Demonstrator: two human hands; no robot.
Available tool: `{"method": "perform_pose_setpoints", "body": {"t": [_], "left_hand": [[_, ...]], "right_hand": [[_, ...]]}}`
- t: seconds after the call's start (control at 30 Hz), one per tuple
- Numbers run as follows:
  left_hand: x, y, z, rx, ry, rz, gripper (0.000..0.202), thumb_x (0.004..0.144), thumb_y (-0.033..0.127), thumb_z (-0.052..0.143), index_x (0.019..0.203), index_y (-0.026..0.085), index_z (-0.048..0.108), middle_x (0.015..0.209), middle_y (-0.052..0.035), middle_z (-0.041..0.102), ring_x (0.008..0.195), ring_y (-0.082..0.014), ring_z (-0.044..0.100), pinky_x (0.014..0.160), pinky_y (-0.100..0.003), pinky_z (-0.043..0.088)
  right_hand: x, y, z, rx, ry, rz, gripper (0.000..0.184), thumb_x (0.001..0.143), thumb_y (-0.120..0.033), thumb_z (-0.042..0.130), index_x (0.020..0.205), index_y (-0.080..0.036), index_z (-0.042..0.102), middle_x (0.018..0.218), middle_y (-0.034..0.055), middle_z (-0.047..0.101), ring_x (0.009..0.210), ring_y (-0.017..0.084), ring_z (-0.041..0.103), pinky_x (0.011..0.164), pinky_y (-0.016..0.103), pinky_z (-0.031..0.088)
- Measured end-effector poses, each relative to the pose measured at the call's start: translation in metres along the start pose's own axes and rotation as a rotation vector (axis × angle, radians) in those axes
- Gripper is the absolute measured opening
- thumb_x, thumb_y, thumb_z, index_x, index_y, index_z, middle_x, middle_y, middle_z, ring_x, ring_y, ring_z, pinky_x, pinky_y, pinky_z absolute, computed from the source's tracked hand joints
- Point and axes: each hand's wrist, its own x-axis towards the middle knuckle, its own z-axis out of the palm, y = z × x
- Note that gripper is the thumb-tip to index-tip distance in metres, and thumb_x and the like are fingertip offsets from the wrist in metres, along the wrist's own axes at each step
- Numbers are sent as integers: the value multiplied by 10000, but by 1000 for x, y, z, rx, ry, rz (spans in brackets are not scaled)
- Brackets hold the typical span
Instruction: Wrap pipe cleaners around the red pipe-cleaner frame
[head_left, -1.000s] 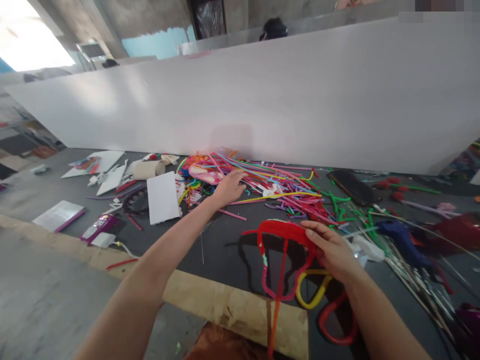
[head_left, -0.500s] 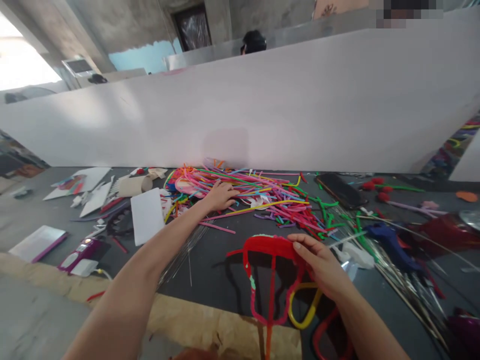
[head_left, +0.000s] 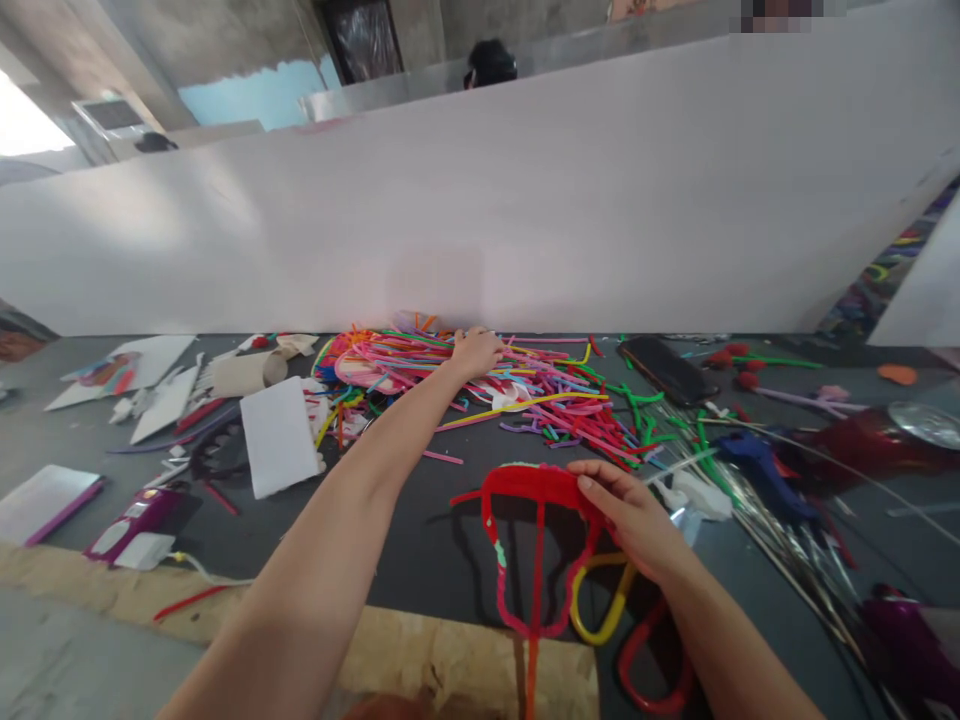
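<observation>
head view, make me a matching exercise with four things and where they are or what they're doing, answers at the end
Things
1. left hand
2. cardboard roll
3. right hand
4. phone-like slab

Places and states
A. black, to the right of the pile of coloured stems
B. holding the red outline shape near its upper corner
C. at the pile of coloured stems
D. tan, to the left of the pile of coloured stems

Right pairs: 1-C, 2-D, 3-B, 4-A

Pipe cleaners (head_left: 553,386) lie left of the phone (head_left: 666,370).
</observation>
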Motion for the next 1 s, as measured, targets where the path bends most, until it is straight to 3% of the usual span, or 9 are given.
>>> {"method": "perform_pose_setpoints", "body": {"t": [0.1, 0.27, 0.37, 0.43, 0.5, 0.6, 0.73, 0.8, 1.0], "left_hand": [[0, 1, -4, -18, 65, -6, 173, 804, 191, 541, 820, 219, 711, 910, -59, 696, 981, -258, 564, 945, -473, 287], [-12, -9, -50, -60, 272, -29, 299, 920, 232, 361, 1068, 182, 616, 991, -76, 673, 967, -195, 585, 859, -319, 392], [-35, -6, -84, -113, 614, 38, 302, 951, 272, 315, 1066, 148, 565, 992, -98, 639, 926, -178, 587, 818, -296, 413], [-60, 1, -101, -106, 718, 166, 295, 950, 335, 340, 1032, 160, 563, 972, -90, 625, 916, -171, 587, 802, -288, 419], [-89, 12, -108, -67, 697, 205, 316, 956, 340, 320, 1024, 162, 572, 939, -84, 631, 897, -164, 591, 776, -283, 425], [-132, 29, -103, 71, 534, 264, 319, 948, 333, 337, 1009, 170, 604, 929, -73, 650, 864, -162, 600, 697, -265, 428], [-172, 53, -77, 236, 311, 268, 271, 915, 306, 398, 995, 192, 630, 870, -58, 658, 711, -158, 608, 537, -238, 375], [-183, 69, -63, 277, 262, 306, 220, 889, 255, 435, 971, 208, 634, 828, -39, 654, 640, -150, 592, 490, -233, 339], [-195, 126, -44, 192, 356, 471, 212, 897, 205, 416, 925, 204, 626, 722, -20, 606, 639, -143, 575, 533, -251, 378]], "right_hand": [[1, 1, -1, -9, -2, -15, 352, 659, -450, 747, 918, -224, 670, 722, -12, 613, 602, 104, 534, 541, 210, 447], [0, 2, -1, -45, -14, -39, 382, 668, -463, 734, 943, -208, 661, 728, 0, 625, 595, 114, 544, 539, 225, 456], [0, 3, 0, -105, -11, -63, 374, 684, -479, 710, 949, -220, 660, 749, 1, 642, 612, 124, 559, 550, 237, 468], [1, 4, -1, -211, -21, -112, 375, 722, -503, 658, 970, -222, 662, 791, 17, 665, 653, 145, 583, 589, 266, 488], [4, 4, -4, -380, 15, -230, 368, 761, -509, 602, 970, -214, 670, 846, 43, 682, 720, 174, 606, 651, 305, 500], [7, 2, -12, -605, 222, -503, 311, 791, -466, 568, 914, -202, 676, 921, 74, 679, 825, 207, 615, 749, 357, 492], [1, -8, -19, -502, 563, -756, 279, 879, -387, 465, 971, -184, 632, 891, 70, 658, 762, 183, 618, 725, 357, 504], [-7, -13, -16, -499, 627, -892, 258, 904, -339, 433, 987, -184, 623, 901, 73, 658, 776, 181, 624, 739, 354, 507], [-23, -9, 3, -1009, 178, -1207, 259, 873, -196, 476, 1095, -213, 609, 1017, 90, 677, 961, 215, 617, 839, 367, 487]]}}
